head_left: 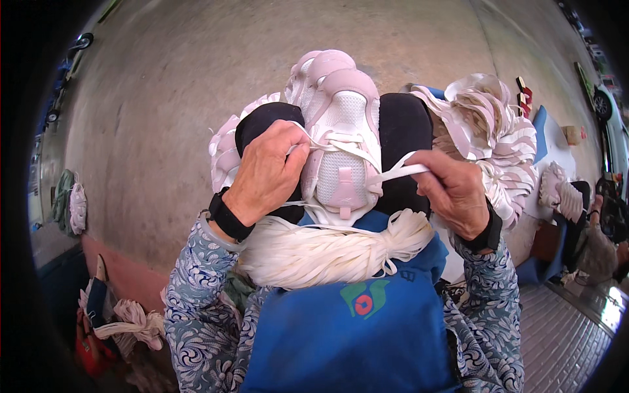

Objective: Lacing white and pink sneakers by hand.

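Observation:
Between my knees rests a pink and white shoe upper [339, 177], its tongue facing me, with more uppers stacked beyond it. A white shoelace [346, 145] runs across its eyelets. To the left of the upper, my left hand [265, 167] is closed, pinching one end of the lace. On the other side my right hand [455, 190] pinches the other lace end [403, 172], drawn out sideways from the upper. A thick bundle of white shoelaces [314, 252] lies across my lap on a blue apron [347, 334].
A big pile of pink and white uppers [488, 124] lies beyond my right knee, others [225, 150] beyond my left. Another laces bundle [134, 324] is at lower left. A person's hand [596, 204] and more uppers [560, 193] show at far right. Concrete floor [177, 98] stretches ahead.

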Demonstrator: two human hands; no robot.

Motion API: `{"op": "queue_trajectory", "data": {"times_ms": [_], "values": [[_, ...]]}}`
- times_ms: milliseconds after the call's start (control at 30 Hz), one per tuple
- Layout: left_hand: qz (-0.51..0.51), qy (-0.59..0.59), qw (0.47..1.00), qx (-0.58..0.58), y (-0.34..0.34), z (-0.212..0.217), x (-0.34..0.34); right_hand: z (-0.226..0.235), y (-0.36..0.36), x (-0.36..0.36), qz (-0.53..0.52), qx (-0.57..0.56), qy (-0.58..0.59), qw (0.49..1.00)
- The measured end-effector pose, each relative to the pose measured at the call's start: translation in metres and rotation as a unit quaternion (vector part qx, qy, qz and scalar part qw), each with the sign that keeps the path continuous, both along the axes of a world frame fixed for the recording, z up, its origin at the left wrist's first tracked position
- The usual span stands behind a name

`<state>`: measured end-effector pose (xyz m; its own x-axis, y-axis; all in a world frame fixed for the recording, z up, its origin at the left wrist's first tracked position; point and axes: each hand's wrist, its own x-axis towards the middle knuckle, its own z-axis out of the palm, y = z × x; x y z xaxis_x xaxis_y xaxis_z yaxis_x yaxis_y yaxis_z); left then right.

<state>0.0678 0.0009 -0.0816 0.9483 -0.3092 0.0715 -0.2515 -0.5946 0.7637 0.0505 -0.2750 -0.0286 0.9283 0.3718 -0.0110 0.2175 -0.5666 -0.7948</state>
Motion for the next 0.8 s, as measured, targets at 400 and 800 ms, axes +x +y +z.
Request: {"op": "queue_trajectory", "data": {"times_ms": [400, 800], "values": [[-0.017, -0.026, 0.999, 0.042, -0.008, 0.007, 0.003, -0.008, -0.024, -0.002, -0.010, -0.102, -0.111, 0.989], [0.012, 0.037, 0.998, -0.050, -0.002, -0.010, 0.002, -0.040, 0.012, 0.013, 0.081, -0.133, -0.074, 0.985]]}}
